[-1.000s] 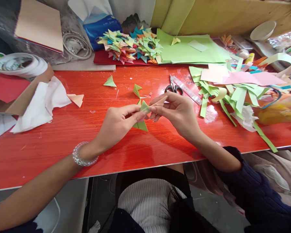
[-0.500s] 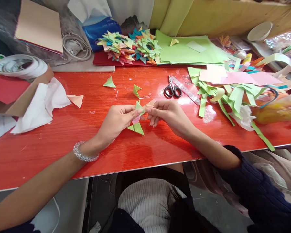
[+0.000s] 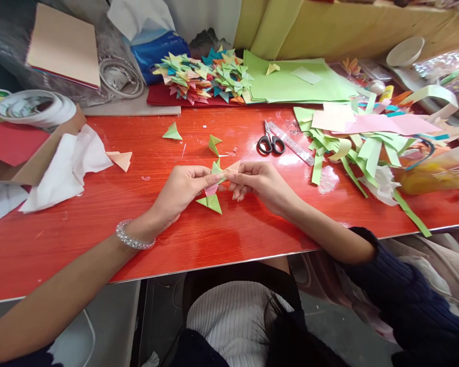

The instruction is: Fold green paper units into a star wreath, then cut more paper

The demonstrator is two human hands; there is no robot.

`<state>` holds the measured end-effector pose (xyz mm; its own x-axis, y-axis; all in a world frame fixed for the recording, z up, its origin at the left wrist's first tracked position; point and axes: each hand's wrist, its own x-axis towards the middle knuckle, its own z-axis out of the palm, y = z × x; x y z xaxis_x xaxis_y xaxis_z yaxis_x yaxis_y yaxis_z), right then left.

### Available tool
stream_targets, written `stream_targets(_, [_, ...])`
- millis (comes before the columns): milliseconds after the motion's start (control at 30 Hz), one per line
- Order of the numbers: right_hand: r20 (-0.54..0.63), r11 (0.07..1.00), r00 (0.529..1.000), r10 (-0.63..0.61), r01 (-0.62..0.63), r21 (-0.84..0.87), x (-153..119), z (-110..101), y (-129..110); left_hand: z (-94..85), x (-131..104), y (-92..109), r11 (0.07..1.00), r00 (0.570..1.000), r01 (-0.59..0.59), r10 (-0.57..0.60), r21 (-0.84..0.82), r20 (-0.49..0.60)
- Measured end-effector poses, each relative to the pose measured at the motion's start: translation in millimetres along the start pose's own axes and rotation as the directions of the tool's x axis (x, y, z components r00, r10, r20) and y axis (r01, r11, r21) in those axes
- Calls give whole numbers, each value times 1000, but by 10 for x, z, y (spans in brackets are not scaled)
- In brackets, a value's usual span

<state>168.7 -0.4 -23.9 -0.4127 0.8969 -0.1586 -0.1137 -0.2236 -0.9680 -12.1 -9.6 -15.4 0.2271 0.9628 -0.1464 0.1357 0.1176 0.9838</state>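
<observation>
Over the red table (image 3: 176, 234), my left hand (image 3: 185, 189) pinches a few joined folded paper pieces, green and pink (image 3: 211, 190). My right hand (image 3: 265, 186) grips a peach folded paper piece (image 3: 234, 166) against them, its fingertips meeting those of the left. Fingers hide where the pieces join. A green folded triangle (image 3: 211, 204) lies just below the hands, and a yellow-green one (image 3: 214, 144) stands just beyond them. Farther left are another green triangle (image 3: 172, 132) and a peach one (image 3: 120, 160).
Black-handled scissors (image 3: 271, 142) and a clear ruler (image 3: 291, 144) lie beyond my right hand. Paper strips (image 3: 371, 153) are heaped at the right. Folded-paper rings (image 3: 185, 76) and green sheets (image 3: 290, 81) sit at the back. White tape rolls (image 3: 38, 108) and crumpled tissue (image 3: 67, 168) are at the left.
Both hands keep their pinch on the paper pieces. The right fingertips have come slightly closer to the left ones, over the peach piece. The view has shifted a little.
</observation>
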Motion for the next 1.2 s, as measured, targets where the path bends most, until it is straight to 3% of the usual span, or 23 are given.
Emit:
stream_targets(133, [63,990,997,44,-35,-133,9,-21,-16,-48,29,-4,999,998,-28,25,42,63])
stream_targets(200, [64,971,998,30,-14,-240,27,-80,-42,-84,50,-8,999,999,-33,32,39,34])
stream_targets(333, [-85,858,975,-206,138,-494,132,-201,-94,-147,91,-24,997,991,-59,53,-51,-120])
stream_targets(400, [-55,736,953,-298,192,-649,218,-210,-98,-162,105,-28,992,979,-98,82,-82,-188])
stream_targets(533, [201,393,929,-312,319,-862,334,-146,-34,-173,113,-14,983,964,-132,96,-130,-249])
stream_targets(633, [373,131,882,-288,422,-897,282,-121,51,-184,110,-4,977,960,-149,105,-155,-261])
stream_targets(733, [486,-24,840,-241,495,-868,200,-135,96,-195,111,-12,979,960,-151,113,-136,-257])
stream_targets(800, [494,-4,830,-258,511,-860,184,-150,61,-201,116,-24,980,958,-155,119,-123,-260])
stream_targets(900, [354,191,841,-409,458,-868,130,-136,-112,-210,126,-39,979,953,-164,125,-124,-275])
stream_targets(1000, [203,377,785,-586,486,-789,-178,5,-264,-217,133,-39,976,948,-161,111,-148,-298])
stream_targets(1033, [264,408,756,-599,571,-712,-342,90,-245,-217,135,-37,974,946,-159,104,-160,-306])
stream_targets(1067, [408,449,720,-561,679,-581,-514,190,-171,-217,137,-34,973,946,-156,97,-173,-311])
stream_targets(1133, [729,516,536,-426,806,-290,-816,399,147,-213,144,-28,969,945,-157,92,-190,-315])
stream_targets(1167, [780,492,495,-383,824,-282,-916,486,373,-211,148,-26,968,945,-160,93,-195,-314])
stream_targets(1200, [804,469,507,-312,818,-333,-973,549,619,-209,155,-27,967,946,-163,96,-197,-311])
